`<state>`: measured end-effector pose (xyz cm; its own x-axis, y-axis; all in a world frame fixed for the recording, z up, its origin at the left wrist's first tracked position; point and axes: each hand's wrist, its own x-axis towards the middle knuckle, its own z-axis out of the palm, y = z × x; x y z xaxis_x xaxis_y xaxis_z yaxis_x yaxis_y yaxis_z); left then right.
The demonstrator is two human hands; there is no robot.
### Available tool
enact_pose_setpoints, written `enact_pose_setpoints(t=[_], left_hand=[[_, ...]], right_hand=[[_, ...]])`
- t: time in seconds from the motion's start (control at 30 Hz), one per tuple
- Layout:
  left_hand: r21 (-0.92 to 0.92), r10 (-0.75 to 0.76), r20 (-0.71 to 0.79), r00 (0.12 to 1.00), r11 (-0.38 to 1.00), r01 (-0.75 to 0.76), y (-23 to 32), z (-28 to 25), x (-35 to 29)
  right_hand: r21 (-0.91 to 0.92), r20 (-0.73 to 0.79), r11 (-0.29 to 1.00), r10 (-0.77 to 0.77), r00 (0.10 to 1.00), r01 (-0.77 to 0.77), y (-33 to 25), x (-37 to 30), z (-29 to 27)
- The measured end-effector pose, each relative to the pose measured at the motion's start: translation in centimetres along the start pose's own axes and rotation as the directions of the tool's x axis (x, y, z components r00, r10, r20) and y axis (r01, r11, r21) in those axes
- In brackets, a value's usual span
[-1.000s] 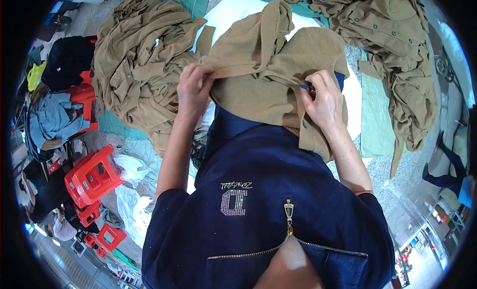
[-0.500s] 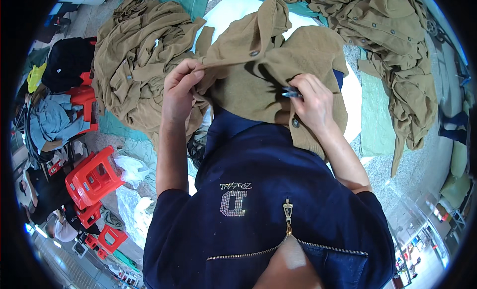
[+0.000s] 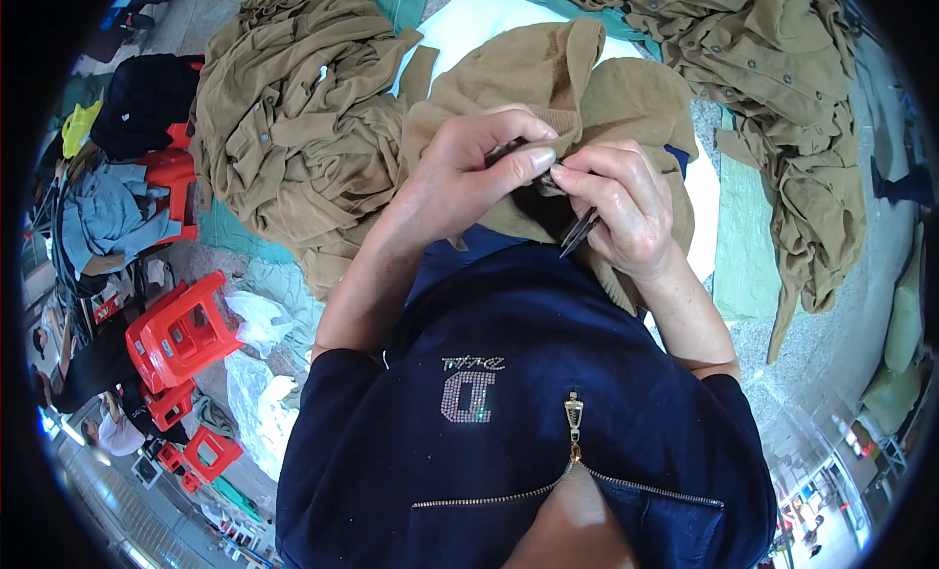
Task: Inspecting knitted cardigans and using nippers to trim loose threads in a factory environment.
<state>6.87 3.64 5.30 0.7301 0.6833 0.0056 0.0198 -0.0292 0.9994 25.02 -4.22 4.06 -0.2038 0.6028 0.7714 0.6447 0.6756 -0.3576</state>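
A brown knit cardigan (image 3: 641, 104) lies bunched over my lap and the white surface in front of me. My left hand (image 3: 465, 173) is closed, pinching the cardigan's ribbed edge between thumb and fingers. Right beside it, my right hand (image 3: 626, 207) pinches the same edge at a small dark spot, perhaps a button, mostly covered by the fingertips. Tucked in the right palm are small metal thread snips (image 3: 579, 233), their pointed blades sticking out toward my dark blue top. Both thumbs nearly meet over the cloth.
A large heap of brown garments (image 3: 303, 129) lies at the left, and another pile of buttoned brown cardigans (image 3: 773, 80) at the right. Red plastic stools (image 3: 186, 329), clear plastic bags (image 3: 259, 319) and piled clothes (image 3: 112, 217) stand or lie further left. Green sheeting (image 3: 743, 236) covers part of the floor.
My left hand has moved right, bringing the cardigan's edge to my right hand. The right hand now pinches the edge too, and the snips' blades have swung to point down toward me.
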Motion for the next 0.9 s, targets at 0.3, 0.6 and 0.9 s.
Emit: enact_pose_setpoints(t=[0.3,0.6,0.9], left_hand=[[0.34,0.085,-0.02,0.996,0.938,-0.074,0.7,0.2,-0.7],[0.531,0.253,0.008,0.967,0.819,-0.219,-0.2,0.4,-0.7],[0.71,0.362,0.108,0.926,0.624,-0.327,-2.7,0.3,0.1]], right_hand=[[0.137,0.062,0.956,0.255,0.965,-0.261,-0.5,0.0,0.7],[0.178,0.194,0.849,0.465,0.864,-0.497,0.2,-0.8,0.8],[0.387,0.115,0.726,0.573,0.811,-0.568,1.5,-1.8,1.5]])
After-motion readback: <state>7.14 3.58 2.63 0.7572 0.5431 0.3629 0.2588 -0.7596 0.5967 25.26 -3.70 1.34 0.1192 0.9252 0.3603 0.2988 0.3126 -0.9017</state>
